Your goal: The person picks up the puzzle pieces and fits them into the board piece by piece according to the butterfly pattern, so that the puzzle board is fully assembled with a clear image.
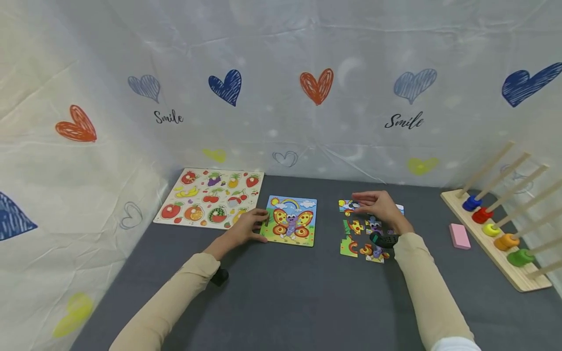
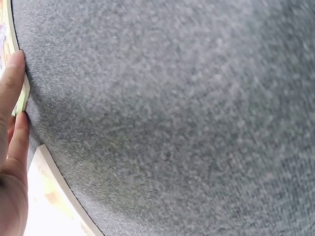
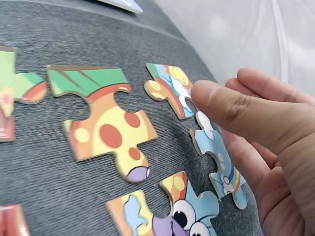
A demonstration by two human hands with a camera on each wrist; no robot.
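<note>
The right hand (image 1: 377,204) hovers with loosely extended fingers over the loose jigsaw pieces (image 1: 363,234) on the grey tabletop (image 1: 281,292), grasping nothing; in the right wrist view its thumb (image 3: 221,101) sits just above a sun-and-rainbow piece (image 3: 170,88), beside an orange spotted piece (image 3: 106,123). The left hand (image 1: 243,229) rests relaxed, fingers straight against the left edge of the butterfly puzzle board (image 1: 291,222). A fruit puzzle board (image 1: 210,197) lies further left, a ring-stacking rack (image 1: 500,234) and pink block (image 1: 459,236) to the right
</note>
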